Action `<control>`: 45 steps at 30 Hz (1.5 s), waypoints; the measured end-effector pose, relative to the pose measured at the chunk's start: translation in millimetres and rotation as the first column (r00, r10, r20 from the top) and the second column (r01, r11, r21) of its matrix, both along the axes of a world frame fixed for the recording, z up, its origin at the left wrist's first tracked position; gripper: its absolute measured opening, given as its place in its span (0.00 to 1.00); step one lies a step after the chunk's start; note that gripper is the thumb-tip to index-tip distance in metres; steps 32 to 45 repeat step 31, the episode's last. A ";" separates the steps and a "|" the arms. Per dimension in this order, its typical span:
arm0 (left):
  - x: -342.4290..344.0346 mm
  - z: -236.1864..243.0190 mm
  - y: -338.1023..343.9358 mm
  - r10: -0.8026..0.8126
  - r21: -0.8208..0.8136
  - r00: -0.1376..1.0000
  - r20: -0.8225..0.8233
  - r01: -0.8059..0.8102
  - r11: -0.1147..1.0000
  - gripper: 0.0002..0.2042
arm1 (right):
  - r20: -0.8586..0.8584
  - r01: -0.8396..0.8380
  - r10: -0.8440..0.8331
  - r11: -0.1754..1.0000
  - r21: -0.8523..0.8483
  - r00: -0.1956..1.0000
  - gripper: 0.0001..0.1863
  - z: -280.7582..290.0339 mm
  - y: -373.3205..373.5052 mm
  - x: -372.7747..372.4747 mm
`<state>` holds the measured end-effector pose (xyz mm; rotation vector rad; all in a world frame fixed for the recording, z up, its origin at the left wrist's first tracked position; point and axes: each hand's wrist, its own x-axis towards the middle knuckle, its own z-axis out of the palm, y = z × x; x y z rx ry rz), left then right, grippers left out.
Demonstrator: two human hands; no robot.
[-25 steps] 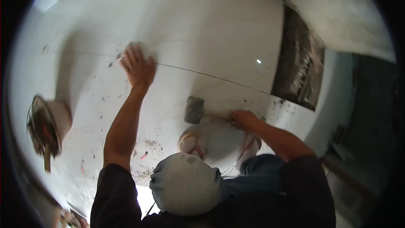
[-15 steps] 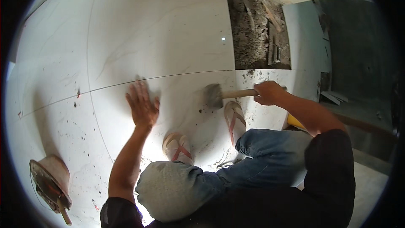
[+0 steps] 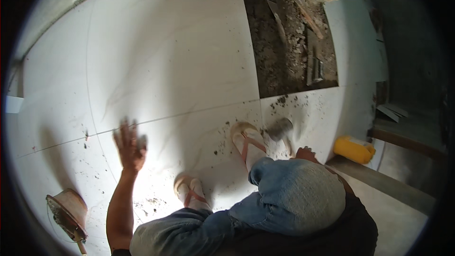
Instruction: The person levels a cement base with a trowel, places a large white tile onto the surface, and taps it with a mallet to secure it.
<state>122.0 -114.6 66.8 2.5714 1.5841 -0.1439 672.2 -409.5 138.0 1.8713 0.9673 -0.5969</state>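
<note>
My left hand point(image 3: 129, 149) is over the white marbled floor tile point(image 3: 189, 73), fingers spread and somewhat blurred, close to a tile joint. It holds nothing. A mallet with a dark, thick head point(image 3: 279, 129) is just right of my right sandal point(image 3: 248, 143); its pale handle point(image 3: 288, 148) runs toward my knee and goes out of sight. Near that handle, my right hand point(image 3: 307, 153) shows only in part beyond the knee. Whether its fingers still grip the handle is hidden. My left sandal point(image 3: 191, 190) stands on the tiles.
An untiled patch point(image 3: 265, 73) of rough mortar, with strips of debris, lies at the far right. A yellow jug point(image 3: 354, 150) stands by a ledge on the right. At the lower left is a bucket point(image 3: 71, 211) with a handled tool. Crumbs dot the tiles.
The mallet has swung from in front of my right foot to its right side, and my right hand has come back behind the knee. My left hand has shifted left. My right foot has moved.
</note>
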 end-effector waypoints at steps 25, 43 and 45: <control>173.3 1.4 -21.5 0.898 -0.405 -0.115 0.425 -0.911 0.075 0.29 | -0.917 0.930 -0.269 0.303 0.209 0.294 0.40 -56.5 312.6 -37.5; 162.2 79.9 33.6 0.521 -0.956 -0.802 0.294 -0.250 0.156 0.16 | -0.972 0.921 -0.233 0.384 -0.071 0.022 0.38 18.8 326.1 -20.0; 162.2 79.9 33.6 0.521 -0.956 -0.802 0.294 -0.250 0.156 0.16 | -0.972 0.921 -0.233 0.384 -0.071 0.022 0.38 18.8 326.1 -20.0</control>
